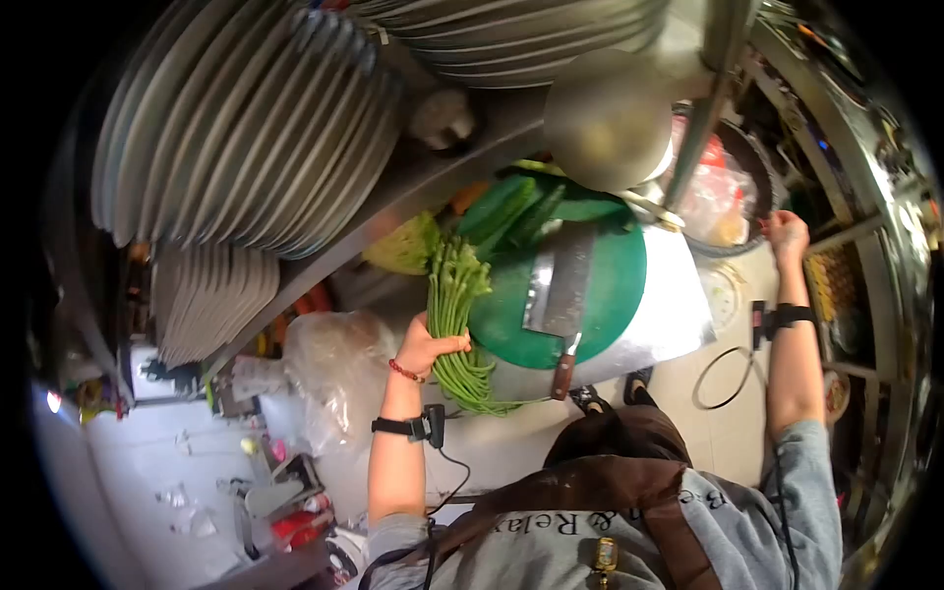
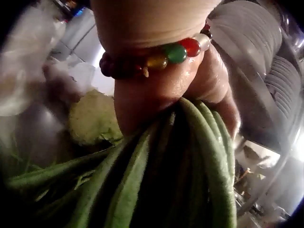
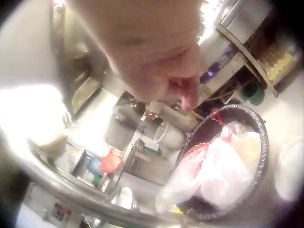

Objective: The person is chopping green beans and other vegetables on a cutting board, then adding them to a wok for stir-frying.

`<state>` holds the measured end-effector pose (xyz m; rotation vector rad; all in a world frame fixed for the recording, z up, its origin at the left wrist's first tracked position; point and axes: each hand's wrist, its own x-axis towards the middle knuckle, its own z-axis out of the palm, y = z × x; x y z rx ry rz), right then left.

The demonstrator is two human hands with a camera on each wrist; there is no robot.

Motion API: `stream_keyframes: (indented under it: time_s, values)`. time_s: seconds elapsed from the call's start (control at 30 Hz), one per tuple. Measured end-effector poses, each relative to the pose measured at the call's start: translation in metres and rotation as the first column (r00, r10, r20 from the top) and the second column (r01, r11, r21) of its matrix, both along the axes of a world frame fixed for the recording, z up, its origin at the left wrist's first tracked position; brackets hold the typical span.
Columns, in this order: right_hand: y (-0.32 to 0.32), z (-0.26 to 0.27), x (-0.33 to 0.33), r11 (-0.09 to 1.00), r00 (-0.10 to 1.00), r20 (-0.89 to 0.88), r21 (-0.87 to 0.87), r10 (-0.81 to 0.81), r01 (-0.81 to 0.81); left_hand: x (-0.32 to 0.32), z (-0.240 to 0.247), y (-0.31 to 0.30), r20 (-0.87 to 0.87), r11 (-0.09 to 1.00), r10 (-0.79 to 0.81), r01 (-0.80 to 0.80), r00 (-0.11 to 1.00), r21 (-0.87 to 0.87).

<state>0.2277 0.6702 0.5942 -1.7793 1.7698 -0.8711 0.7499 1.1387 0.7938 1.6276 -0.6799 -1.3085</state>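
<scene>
My left hand (image 1: 430, 346) grips a bunch of long green beans (image 1: 450, 295) around the middle, beside the round green cutting board (image 1: 619, 295). In the left wrist view the bean ends (image 2: 209, 152) fan out below the palm. A cleaver (image 1: 560, 285) lies on the board, its wooden handle past the edge. Out to the right, my right hand (image 1: 787, 236) hangs beside a dark bin (image 3: 259, 171), fingers bent. A small red scrap (image 3: 216, 115) shows just off its fingertips in the right wrist view; I cannot tell whether the fingers hold anything.
Stacked plates (image 1: 246, 128) fill the shelf above the counter. Cucumbers (image 1: 506, 211) and a yellow-green vegetable (image 1: 405, 246) lie behind the board. Plastic bags (image 3: 223, 171) fill the bin. A clear plastic bag (image 1: 339, 374) sits left of the left arm, and a cable (image 1: 723, 379) loops by the right wrist.
</scene>
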Motion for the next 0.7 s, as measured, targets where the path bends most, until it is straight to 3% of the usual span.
stream_keyframes:
  time_s: [0.03,0.1,0.13,0.2,0.27,0.3,0.37,0.4,0.43,0.47,0.57,0.63,0.67,0.7]
  values:
    - [-0.019,-0.013,-0.001,1.000,0.994,0.105,0.022,0.020,-0.022,0.010,0.002,0.003,-0.050,0.999,0.042,-0.043,0.998,-0.018]
    - [-0.007,0.014,0.021,0.966,0.972,-0.231,-0.257,-0.039,-0.023,0.024,0.000,0.013,-0.074,0.993,0.101,-0.105,0.992,-0.050]
    - [0.010,0.033,0.038,0.993,0.990,-0.142,-0.118,-0.007,-0.010,0.028,-0.001,0.018,-0.093,0.989,0.125,-0.132,0.988,-0.063]
    - [0.042,0.004,0.058,0.974,0.984,0.114,-0.195,0.137,-0.113,0.033,-0.001,0.026,-0.057,0.988,0.142,-0.146,0.988,-0.057]
    - [0.138,0.008,0.111,0.933,0.903,0.257,0.016,0.343,-0.359,0.037,0.009,0.027,-0.036,0.985,0.166,-0.168,0.985,-0.035]
    - [0.191,0.020,0.140,0.836,0.827,0.315,0.149,0.466,-0.528,0.041,0.016,0.029,0.000,0.987,0.162,-0.162,0.987,-0.012]
    - [0.267,0.057,0.193,0.484,0.570,0.360,0.304,0.739,-0.820,0.057,0.031,0.036,0.070,0.988,0.146,-0.150,0.987,0.044]
    - [0.288,0.090,0.213,0.262,0.386,0.336,0.359,0.859,-0.896,0.067,0.039,0.041,0.112,0.989,0.107,-0.117,0.988,0.087]
    - [0.309,0.088,0.229,0.163,0.298,0.286,0.414,0.911,-0.895,0.074,0.052,0.042,0.266,0.994,0.017,-0.044,0.964,0.097]
    - [0.329,0.068,0.240,0.180,0.290,0.296,0.349,0.910,-0.920,0.078,0.070,0.038,0.410,0.993,-0.080,0.036,0.909,0.115]
    - [0.350,0.058,0.263,0.260,0.342,0.083,0.494,0.936,-0.830,0.074,0.105,0.028,0.735,0.961,-0.276,0.173,0.619,0.216]
    - [0.359,0.054,0.250,0.403,0.519,0.286,0.377,0.806,-0.834,0.036,0.130,0.006,0.836,0.931,-0.356,0.238,0.417,0.278]
    - [0.360,0.051,0.237,0.487,0.584,0.377,0.325,0.719,-0.810,0.024,0.120,0.000,0.805,0.926,-0.358,0.288,0.473,0.242]
    - [0.363,0.048,0.227,0.636,0.638,0.457,0.184,0.619,-0.749,0.016,0.099,-0.004,0.847,0.913,-0.337,0.361,0.411,0.189]
